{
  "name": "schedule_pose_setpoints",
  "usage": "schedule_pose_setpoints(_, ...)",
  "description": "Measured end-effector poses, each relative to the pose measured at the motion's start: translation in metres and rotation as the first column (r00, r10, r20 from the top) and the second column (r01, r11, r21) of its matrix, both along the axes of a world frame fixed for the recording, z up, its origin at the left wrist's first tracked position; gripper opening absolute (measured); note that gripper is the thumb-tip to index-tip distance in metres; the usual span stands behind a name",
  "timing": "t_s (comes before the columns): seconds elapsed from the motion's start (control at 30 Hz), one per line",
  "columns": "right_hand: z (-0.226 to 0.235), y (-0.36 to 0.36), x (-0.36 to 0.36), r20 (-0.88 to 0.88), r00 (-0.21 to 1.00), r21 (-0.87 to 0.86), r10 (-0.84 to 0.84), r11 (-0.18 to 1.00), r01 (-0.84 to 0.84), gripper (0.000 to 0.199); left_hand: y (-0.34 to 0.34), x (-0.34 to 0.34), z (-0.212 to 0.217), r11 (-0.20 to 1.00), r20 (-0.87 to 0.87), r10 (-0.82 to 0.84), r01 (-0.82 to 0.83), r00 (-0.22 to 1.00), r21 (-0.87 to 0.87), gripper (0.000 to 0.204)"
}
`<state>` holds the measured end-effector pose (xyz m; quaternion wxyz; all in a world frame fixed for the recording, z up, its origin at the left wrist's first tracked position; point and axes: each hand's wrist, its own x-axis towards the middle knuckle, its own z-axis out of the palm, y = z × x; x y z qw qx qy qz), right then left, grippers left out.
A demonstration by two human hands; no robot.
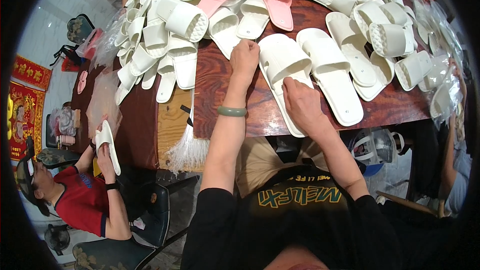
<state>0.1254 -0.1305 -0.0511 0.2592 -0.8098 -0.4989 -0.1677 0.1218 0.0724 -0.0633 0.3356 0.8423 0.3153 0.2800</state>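
Note:
A large white slipper lies in front of me on the dark wood table, its strap side up. My left hand is closed in a pinch just left of its toe, close to another white slipper; whatever is between the fingertips is too small to make out. My right hand has its fingers curled, resting over the footbed of the large slipper just below the strap. What those fingers hold, if anything, is hidden. A matching white slipper lies alongside on the right.
White slippers are heaped at the far left, with more piled at the right. Two pink slippers lie among them. On the left a seated person holds a white slipper. White strings hang beside the table edge.

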Motion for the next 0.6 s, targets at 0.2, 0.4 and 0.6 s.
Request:
schedule_pose_setpoints(0.2, 0.047, -0.045, -0.003, 0.029, 1.000, -0.278, 0.006, 0.961, 0.003, 0.003, -0.016, 0.000, 0.025, 0.991, -0.012, 0.030, -0.028, 0.999, 0.131, 0.025)
schedule_pose_setpoints(0.4, 0.080, -0.073, -0.019, 0.065, 0.996, -0.406, -0.069, 0.910, 0.089, 0.011, -0.014, 0.010, 0.008, 0.913, 0.443, -0.233, 0.351, 0.866, -0.206, 0.013)
schedule_pose_setpoints(0.6, 0.073, -0.079, -0.028, 0.112, 0.994, -0.303, -0.001, 0.952, 0.035, 0.023, -0.013, 0.015, 0.007, 0.872, 0.542, -0.244, 0.427, 0.804, -0.240, 0.013)
